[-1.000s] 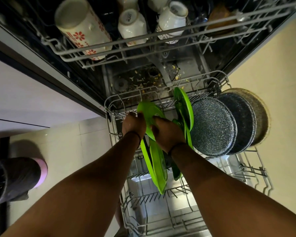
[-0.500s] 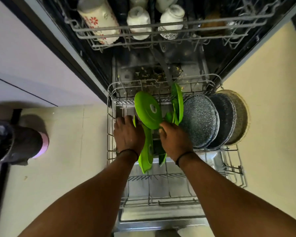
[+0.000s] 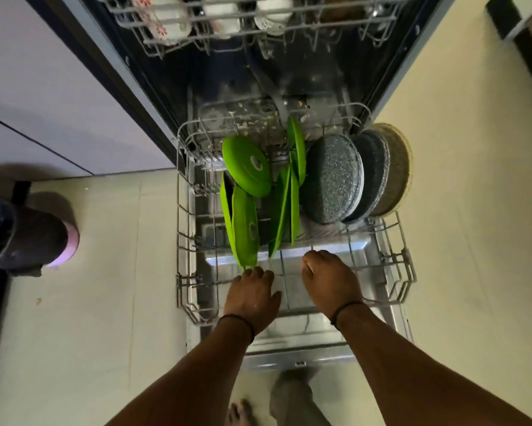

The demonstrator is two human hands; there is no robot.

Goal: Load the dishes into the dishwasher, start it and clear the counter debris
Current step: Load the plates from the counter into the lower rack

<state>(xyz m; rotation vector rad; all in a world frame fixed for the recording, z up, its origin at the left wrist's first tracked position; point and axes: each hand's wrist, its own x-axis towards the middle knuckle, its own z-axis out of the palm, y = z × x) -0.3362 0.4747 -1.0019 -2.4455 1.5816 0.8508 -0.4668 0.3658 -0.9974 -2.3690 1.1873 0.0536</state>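
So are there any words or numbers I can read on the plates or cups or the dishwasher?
No, there are none you can read.
Green plate: a small pale round mark in its middle, too blurred to read.
Second green plate: a faint mark, also too blurred.
Cup in the upper rack: red flowers only, no letters.
Speckled grey plates: no writing.

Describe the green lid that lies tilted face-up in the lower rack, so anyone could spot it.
Start at the pulled-out lower rack of the open dishwasher. At its back left, one green lid lies tilted with its round face up. The other green pieces stand on edge; only this one shows a pale central knob.
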